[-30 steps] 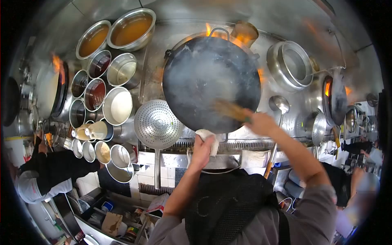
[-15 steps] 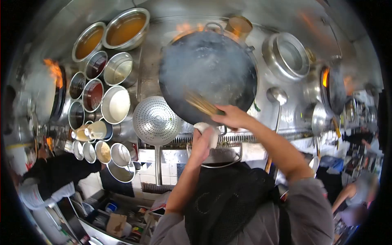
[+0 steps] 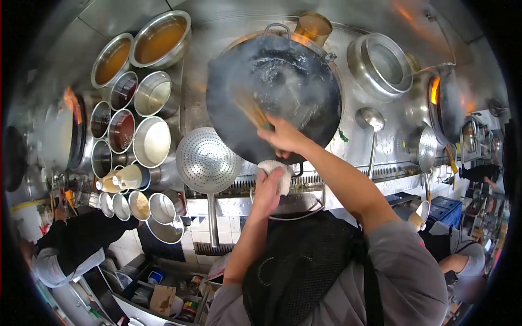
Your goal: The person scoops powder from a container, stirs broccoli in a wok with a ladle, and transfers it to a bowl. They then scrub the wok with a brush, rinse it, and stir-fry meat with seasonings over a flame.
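Observation:
A large black wok (image 3: 321, 108) sits on the burner, steaming, with water swirling inside it. My right hand (image 3: 281, 136) is closed around a bamboo wok brush (image 3: 251, 111), whose bristle end is blurred over the wok's left side. At the wok's near rim my left hand (image 3: 267, 187) grips a folded white cloth (image 3: 278, 173) beside the near loop handle (image 3: 298, 170). Whether the cloth wraps part of the handle is hidden. Left of the wok rests a perforated strainer ladle (image 3: 208, 160), its long handle pointing toward me.
Bowls of brown liquid (image 3: 163, 43) and several metal pots of sauces, one with white contents (image 3: 152, 142), crowd the left. A ladle (image 3: 372, 119) and stacked metal pots (image 3: 380, 68) lie right. Flames (image 3: 435, 89) burn at a neighbouring wok. Other people stand at both sides, one sleeve (image 3: 81, 233) at left.
My right hand and the brush have moved left and up over the wok. Flames behind the wok are gone and the steam is thinner, showing the water. My left hand stays at the rim.

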`<state>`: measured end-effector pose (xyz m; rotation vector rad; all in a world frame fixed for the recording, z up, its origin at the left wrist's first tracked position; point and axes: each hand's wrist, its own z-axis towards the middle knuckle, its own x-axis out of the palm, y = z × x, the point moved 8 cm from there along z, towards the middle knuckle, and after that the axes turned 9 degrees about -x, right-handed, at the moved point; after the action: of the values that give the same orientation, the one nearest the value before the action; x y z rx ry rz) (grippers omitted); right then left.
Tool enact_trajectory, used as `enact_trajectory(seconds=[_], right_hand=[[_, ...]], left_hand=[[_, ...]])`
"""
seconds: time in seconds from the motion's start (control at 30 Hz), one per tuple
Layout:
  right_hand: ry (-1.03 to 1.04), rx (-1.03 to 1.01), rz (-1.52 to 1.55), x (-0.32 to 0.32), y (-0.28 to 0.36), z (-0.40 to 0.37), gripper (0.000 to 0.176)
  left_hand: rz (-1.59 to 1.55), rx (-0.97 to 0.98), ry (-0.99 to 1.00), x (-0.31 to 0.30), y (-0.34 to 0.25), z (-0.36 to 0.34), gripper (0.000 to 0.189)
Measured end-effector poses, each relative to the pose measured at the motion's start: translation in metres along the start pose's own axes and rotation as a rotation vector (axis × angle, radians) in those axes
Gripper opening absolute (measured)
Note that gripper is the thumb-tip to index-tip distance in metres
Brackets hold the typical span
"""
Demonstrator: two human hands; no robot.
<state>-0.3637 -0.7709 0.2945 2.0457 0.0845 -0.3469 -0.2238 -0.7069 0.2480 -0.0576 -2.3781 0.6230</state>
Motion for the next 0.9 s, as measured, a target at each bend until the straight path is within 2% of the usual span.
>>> enact_trajectory(seconds=[0.03,0.1,0.13,0.2,0.23,0.3,0.37,0.43,0.47,0.5,0.53,0.6,0.63,0.7,0.73,0.8,0.83,0.9], right_hand=[[0.087,-0.01,-0.016,-0.003,-0.003,-0.014,0.079],[0.273,0.036,-0.14,-0.035,-0.029,-0.04,0.075],[0.375,0.162,-0.166,-0.062,-0.021,-0.067,0.079],[0.482,0.368,-0.275,-0.134,-0.038,-0.086,0.073],[0.504,0.446,-0.369,-0.174,-0.032,-0.085,0.069],[0.368,0.491,-0.52,-0.243,-0.04,-0.042,0.066],[0.089,0.052,-0.704,-0.229,-0.035,0.033,0.064],[0.03,0.18,-0.565,-0.134,0.021,0.019,0.062],[-0.198,-0.199,-0.801,-0.105,0.013,0.028,0.06],[-0.189,-0.118,-0.848,-0.076,0.001,0.021,0.059],[-0.167,-0.127,-0.845,-0.055,-0.011,0.006,0.063],[-0.057,-0.085,-0.873,-0.045,-0.01,-0.05,0.064],[0.069,0.006,-0.948,-0.057,-0.02,-0.074,0.065],[0.076,0.128,-1.193,-0.109,-0.048,-0.093,0.063],[0.038,0.114,-1.215,-0.13,-0.025,-0.091,0.061],[-0.055,0.011,-1.134,-0.14,-0.018,-0.039,0.063],[-0.121,-0.047,-1.059,-0.128,-0.019,-0.014,0.065],[-0.156,0.021,-0.915,-0.085,-0.012,0.011,0.06]], left_hand=[[0.004,-0.021,0.007,0.003,-0.002,-0.005,0.025],[0.011,-0.039,0.018,0.005,-0.003,-0.014,0.027],[0.03,-0.007,0.005,0.005,-0.003,-0.018,0.029],[0.039,0.051,-0.009,-0.005,0.002,-0.016,0.032],[0.031,0.055,-0.02,-0.008,0.005,-0.012,0.032],[0.058,0.029,-0.005,-0.011,0.008,-0.004,0.029],[0.039,0.009,0.023,-0.008,0.004,-0.001,0.027],[0.057,0.003,0.017,-0.006,0.003,0.001,0.026],[0.061,0.0,0.023,-0.005,0.004,0.002,0.026],[0.032,0.008,-0.009,-0.007,0.006,0.002,0.026],[0.003,0.017,-0.04,-0.009,0.006,0.002,0.026],[0.021,0.022,-0.038,-0.009,0.009,0.0,0.028],[0.036,0.027,-0.049,-0.012,0.008,0.0,0.031],[0.135,0.06,-0.077,-0.016,0.01,0.001,0.031],[0.141,0.088,-0.082,-0.012,0.007,0.001,0.031],[0.137,0.115,-0.085,-0.008,0.003,-0.001,0.03],[0.139,0.079,-0.102,-0.008,0.003,-0.002,0.03],[0.135,0.052,-0.112,-0.007,0.005,0.0,0.029]])
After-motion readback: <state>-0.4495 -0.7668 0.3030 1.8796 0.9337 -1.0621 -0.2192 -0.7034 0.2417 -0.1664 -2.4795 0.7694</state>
